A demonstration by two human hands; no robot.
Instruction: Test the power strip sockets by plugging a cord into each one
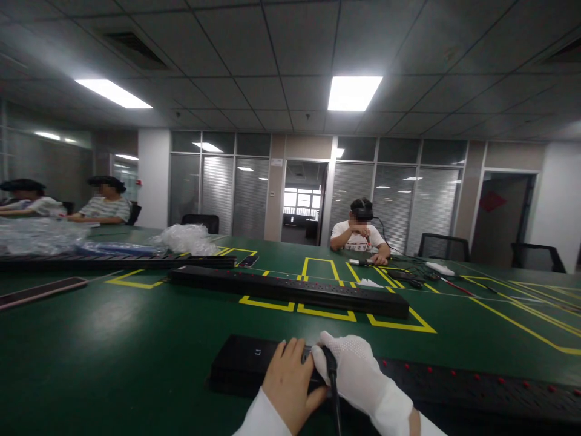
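Note:
A long black power strip (472, 387) with red dots along it lies in front of me; its left end bears the label "L1". My left hand (290, 378), bare, grips the strip near that end, fingers across the top and thumb on the near side. Beside it, my right hand (356, 372) in a white dotted glove is closed around the thick end of a black cable (334, 387). The cord runs down toward me. The cable's tip, at the strip's top face, is hidden by my fingers.
A second black power strip (290, 290) lies across the green table (149, 363), over yellow tape outlines. A phone (43, 290) and clear plastic wrap (186, 238) are at left. Opposite sits a person (361, 233) in a headset, near tangled cables (408, 275). Other people sit far left.

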